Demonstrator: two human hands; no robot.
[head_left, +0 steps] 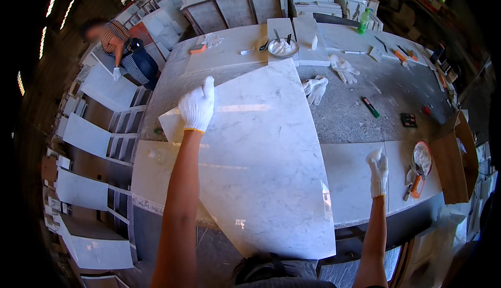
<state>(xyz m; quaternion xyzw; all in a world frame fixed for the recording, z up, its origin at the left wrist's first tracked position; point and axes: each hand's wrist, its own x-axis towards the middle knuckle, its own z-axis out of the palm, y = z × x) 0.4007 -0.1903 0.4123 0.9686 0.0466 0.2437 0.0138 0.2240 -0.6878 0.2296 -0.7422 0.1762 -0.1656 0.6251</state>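
In the head view, a grey-veined white slab (266, 157) is seen slantwise over the desk (339, 123), its near end projecting past the front. Its upper-left edge is overlapped by the gloved left grip (198, 105); whether it is pinched cannot be told. The gloved right grip (378, 174) is seen beside the slab, finger closure unclear.

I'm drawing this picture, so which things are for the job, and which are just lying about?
Seemingly for the job:
large white grey-veined stone slab
left hand in white knit glove, at the slab's edge

Seemingly just lying about:
green plastic bottle
crumpled white fabric glove
brown cardboard box
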